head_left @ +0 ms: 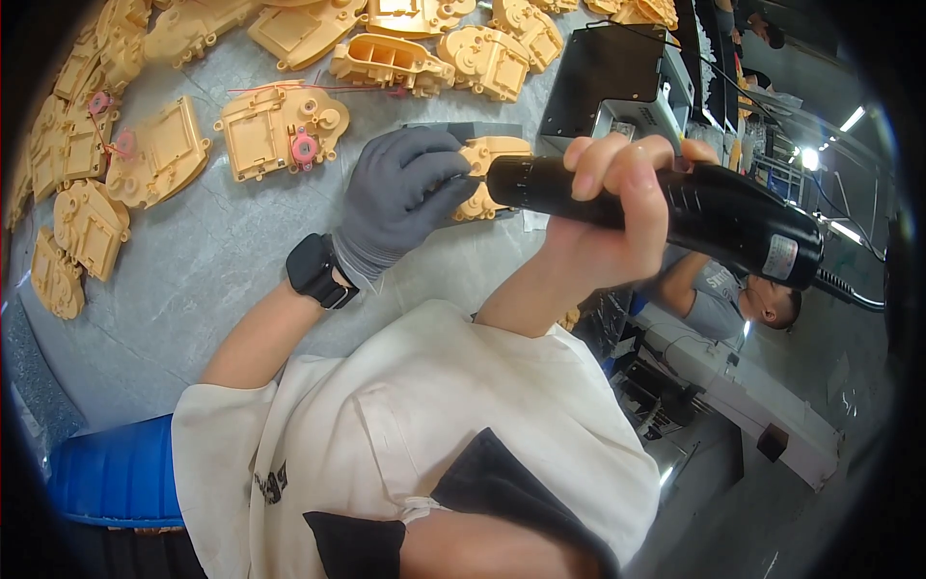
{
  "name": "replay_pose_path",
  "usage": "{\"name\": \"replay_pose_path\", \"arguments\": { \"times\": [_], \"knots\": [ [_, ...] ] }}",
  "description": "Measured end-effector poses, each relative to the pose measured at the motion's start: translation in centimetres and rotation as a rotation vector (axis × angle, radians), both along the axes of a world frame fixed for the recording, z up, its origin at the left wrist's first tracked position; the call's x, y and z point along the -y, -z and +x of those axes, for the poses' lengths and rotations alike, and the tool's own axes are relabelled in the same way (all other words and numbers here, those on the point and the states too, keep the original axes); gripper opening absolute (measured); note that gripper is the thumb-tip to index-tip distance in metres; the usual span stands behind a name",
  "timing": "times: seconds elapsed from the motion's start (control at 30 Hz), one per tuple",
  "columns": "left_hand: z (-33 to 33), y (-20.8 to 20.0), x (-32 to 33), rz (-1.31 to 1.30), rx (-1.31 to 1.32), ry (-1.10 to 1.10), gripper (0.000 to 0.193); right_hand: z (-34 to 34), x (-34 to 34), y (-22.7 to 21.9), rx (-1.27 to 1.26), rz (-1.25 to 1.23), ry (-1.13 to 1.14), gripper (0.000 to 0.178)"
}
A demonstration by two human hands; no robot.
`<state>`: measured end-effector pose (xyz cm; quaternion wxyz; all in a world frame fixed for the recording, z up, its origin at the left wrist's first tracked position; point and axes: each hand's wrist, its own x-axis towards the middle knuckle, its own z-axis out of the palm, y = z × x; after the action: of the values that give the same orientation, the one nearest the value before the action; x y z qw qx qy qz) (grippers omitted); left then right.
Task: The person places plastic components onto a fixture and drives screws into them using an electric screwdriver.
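Observation:
My right hand [627,188], bare, is wrapped round a black electric screwdriver [743,227], a thick cylinder with a coiled cable at its rear. The driver lies across the view, its nose over a yellow plastic housing [497,147]. My left hand [400,188], in a grey glove, grips the left side of that housing with curled fingers. The driver's thin tip is close to the left fingertips; whether it touches a screw cannot be made out. A dark flat strip [424,127] lies behind the housing, partly covered by the glove.
Several similar housings [285,130] lie across the grey table [193,261], some with a pink round part [305,148] and red wire. A black and silver box [617,77] stands beyond the driver. Another person [719,294] is at the right. A blue bin [116,473] sits lower left.

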<state>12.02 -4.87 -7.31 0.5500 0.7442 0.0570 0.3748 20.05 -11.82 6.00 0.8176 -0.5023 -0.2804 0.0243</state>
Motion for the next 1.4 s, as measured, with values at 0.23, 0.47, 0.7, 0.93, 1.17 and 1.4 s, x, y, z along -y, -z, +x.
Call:
{"name": "replay_pose_path", "arguments": {
  "times": [0.23,0.47,0.7,0.93,1.17,1.4],
  "knots": [
    [-0.1,0.3,-0.1,0.000,-0.017,0.045,0.017,0.0,0.1,-0.1,-0.029,-0.049,0.039,0.044],
    [0.0,0.4,-0.1,0.003,-0.001,0.047,0.017,-0.4,0.0,-0.6,-0.034,0.014,0.023,0.044],
    [-0.4,-0.1,0.0,-0.012,-0.027,-0.008,0.020,-0.6,-0.3,-0.1,-0.042,-0.050,-0.017,0.044],
    [-0.4,0.2,-0.2,-0.006,-0.027,0.012,0.021,-1.1,-0.5,-0.4,0.005,0.020,-0.086,0.045],
    [-0.5,-0.1,-0.2,-0.024,-0.043,-0.011,0.021,-1.6,-0.5,-0.5,0.124,-0.224,0.022,0.045],
    [-0.5,-0.3,-0.2,0.001,-0.011,-0.008,0.019,-1.3,-0.8,-0.4,0.073,-0.065,0.001,0.047]
  ]
}}
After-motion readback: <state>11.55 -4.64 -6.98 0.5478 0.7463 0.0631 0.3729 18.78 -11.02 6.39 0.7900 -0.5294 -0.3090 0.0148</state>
